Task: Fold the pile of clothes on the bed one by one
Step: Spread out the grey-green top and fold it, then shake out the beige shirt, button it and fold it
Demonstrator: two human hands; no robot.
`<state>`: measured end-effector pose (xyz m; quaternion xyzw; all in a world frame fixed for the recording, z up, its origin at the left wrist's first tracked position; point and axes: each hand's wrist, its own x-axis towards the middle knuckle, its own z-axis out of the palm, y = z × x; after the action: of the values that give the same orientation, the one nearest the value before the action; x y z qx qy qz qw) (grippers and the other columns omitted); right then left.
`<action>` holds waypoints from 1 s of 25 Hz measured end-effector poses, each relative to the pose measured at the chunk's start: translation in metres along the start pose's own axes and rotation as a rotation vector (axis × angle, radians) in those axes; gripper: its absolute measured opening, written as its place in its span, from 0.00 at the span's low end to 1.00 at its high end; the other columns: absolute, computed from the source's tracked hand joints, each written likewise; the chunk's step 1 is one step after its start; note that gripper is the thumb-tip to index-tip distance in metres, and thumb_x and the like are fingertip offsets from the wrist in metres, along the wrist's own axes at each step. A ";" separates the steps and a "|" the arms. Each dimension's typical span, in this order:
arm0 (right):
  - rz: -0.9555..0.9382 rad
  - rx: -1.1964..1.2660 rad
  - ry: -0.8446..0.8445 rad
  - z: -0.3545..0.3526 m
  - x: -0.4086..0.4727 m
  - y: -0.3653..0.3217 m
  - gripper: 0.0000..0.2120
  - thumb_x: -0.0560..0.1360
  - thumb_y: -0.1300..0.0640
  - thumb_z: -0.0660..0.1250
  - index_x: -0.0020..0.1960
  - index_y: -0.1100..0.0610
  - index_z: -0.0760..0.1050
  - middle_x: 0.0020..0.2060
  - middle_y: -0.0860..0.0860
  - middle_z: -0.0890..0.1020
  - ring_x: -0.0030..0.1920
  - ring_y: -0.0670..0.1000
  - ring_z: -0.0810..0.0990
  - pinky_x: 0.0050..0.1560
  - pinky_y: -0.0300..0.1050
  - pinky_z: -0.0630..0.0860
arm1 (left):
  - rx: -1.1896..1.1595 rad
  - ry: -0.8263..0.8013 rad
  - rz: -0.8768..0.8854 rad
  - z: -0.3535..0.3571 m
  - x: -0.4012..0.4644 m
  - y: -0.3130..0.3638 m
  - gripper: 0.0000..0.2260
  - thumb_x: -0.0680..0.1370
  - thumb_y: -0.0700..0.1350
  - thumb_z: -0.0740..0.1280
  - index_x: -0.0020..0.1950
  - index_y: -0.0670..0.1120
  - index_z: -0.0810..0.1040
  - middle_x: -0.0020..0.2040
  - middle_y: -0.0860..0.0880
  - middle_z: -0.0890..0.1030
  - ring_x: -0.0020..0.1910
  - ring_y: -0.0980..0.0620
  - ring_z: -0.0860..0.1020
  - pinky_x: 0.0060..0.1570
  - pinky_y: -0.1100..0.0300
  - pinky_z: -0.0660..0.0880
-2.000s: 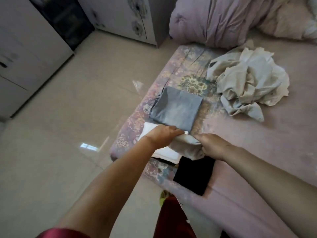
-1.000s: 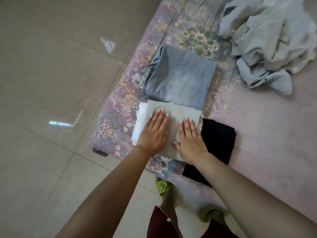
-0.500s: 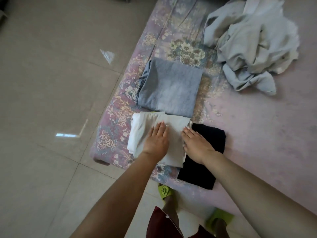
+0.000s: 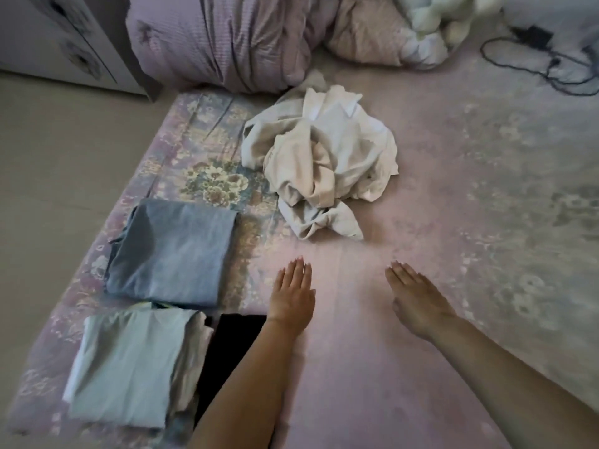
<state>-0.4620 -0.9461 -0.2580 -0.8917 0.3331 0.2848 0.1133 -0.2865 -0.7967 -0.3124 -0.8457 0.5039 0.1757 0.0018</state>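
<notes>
Left hand: the left hand is in the lower middle of the frame, flat, fingers straight and together, holding nothing. I cannot tell if it touches the bed.
Right hand: the right hand is just right of the middle, also flat with straight fingers, holding nothing.
Pile of clothes: the pile of clothes is a crumpled pale heap in the upper middle of the frame, above both hands and apart from them.
Bed: the bed has a pink cover with flowers along its left edge.
Folded blue piece: a folded blue cloth lies at the middle left, near the bed's edge.
Folded pale piece: a folded pale cloth lies at the lower left, just below the blue one.
Black piece: a black cloth lies beside the pale one, partly under the left arm.
Blankets: bunched blankets sit along the top.
Cable: a dark cable lies in the upper right corner.
</notes>
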 end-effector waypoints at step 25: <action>-0.045 0.745 0.558 -0.006 0.094 0.062 0.07 0.76 0.55 0.67 0.49 0.58 0.80 0.35 0.48 0.80 0.35 0.44 0.76 0.38 0.38 0.71 | -0.028 -0.407 -0.290 0.115 0.079 0.002 0.35 0.81 0.60 0.52 0.77 0.45 0.37 0.78 0.41 0.37 0.77 0.43 0.41 0.74 0.45 0.43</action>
<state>-0.4429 -1.0448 -0.3085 -0.8398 0.4112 -0.1072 0.3379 -0.2878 -0.8444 -0.4432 -0.8563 0.3641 0.3473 0.1166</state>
